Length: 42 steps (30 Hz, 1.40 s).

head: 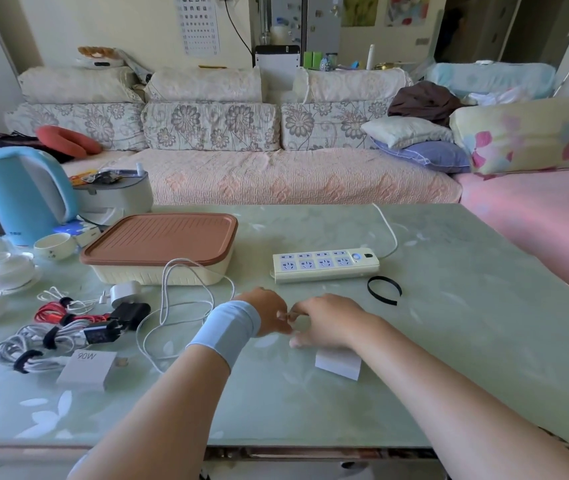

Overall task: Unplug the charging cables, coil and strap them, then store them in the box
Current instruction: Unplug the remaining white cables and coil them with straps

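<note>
— Starting at the left of the desk (449,341), what do we make of the strapped bundles (47,341)?

— They lie coiled, each cinched with a dark band, next to the 90W charger (86,370). We read them as finished and parked near the box (160,247) so they can all go in together (its brown lid is on, so nothing is stored yet).

— And the loose white cable (172,296)?

— It sprawls in open loops in front of the box and runs behind the left wrist. We judge it is the one being worked on.

— The hands, then?

— The left hand (269,315), above a blue wristband, has its fingers curled and seems to pinch the cable's end. The right hand (328,322) curls toward the same spot, fingertips meeting the left's, but we cannot tell whether it grips anything. We think they meet low over the desk to start the first turn of a coil.

— The white block (338,368) under the right wrist?

— Probably a charger brick set aside. Whether the cable joins it is hidden.

— Further right?

— The power strip (324,266) has every socket empty, so unplugging looks done. The black strap (383,289) lies just beside it, near the right hand, ready for the coil.
</note>
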Motion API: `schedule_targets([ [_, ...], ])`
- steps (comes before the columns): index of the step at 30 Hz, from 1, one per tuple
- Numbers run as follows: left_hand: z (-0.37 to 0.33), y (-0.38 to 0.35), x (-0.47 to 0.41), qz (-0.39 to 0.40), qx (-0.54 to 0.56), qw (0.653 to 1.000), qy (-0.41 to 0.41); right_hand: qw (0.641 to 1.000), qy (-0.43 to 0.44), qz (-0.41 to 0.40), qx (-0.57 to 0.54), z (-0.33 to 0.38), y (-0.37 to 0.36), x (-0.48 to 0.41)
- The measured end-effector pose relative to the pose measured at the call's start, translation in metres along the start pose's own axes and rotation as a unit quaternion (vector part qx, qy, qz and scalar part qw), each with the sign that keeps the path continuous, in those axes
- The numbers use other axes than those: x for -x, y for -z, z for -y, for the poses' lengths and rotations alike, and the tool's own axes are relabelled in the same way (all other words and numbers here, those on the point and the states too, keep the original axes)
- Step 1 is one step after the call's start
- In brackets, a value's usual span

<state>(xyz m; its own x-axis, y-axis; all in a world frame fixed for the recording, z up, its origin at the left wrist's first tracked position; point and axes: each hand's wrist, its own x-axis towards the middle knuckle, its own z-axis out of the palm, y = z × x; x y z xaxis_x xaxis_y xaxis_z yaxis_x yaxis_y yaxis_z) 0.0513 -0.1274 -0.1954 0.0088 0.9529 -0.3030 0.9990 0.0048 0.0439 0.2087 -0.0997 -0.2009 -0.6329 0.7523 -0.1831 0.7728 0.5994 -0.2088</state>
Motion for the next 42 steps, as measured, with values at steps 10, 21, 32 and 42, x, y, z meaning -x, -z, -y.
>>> schedule_targets([
  [10, -0.009, 0.019, 0.018, -0.143, 0.257, 0.955, -0.044, 0.982, 0.006, -0.049, -0.184, -0.012, 0.019, 0.008],
  [21, -0.017, 0.039, 0.038, -0.059, 0.301, 0.952, -0.011, 0.899, 0.025, -0.014, -0.436, -0.018, 0.036, 0.029],
  [32, -0.003, 0.052, 0.042, -0.082, 0.701, 0.704, -0.073, 0.813, -0.072, -0.12, -0.566, -0.037, 0.048, 0.03],
  [42, -0.024, 0.057, 0.04, -0.046, 0.889, 0.446, -0.088, 0.856, 0.028, 0.003, -0.517, -0.01, 0.052, 0.035],
])
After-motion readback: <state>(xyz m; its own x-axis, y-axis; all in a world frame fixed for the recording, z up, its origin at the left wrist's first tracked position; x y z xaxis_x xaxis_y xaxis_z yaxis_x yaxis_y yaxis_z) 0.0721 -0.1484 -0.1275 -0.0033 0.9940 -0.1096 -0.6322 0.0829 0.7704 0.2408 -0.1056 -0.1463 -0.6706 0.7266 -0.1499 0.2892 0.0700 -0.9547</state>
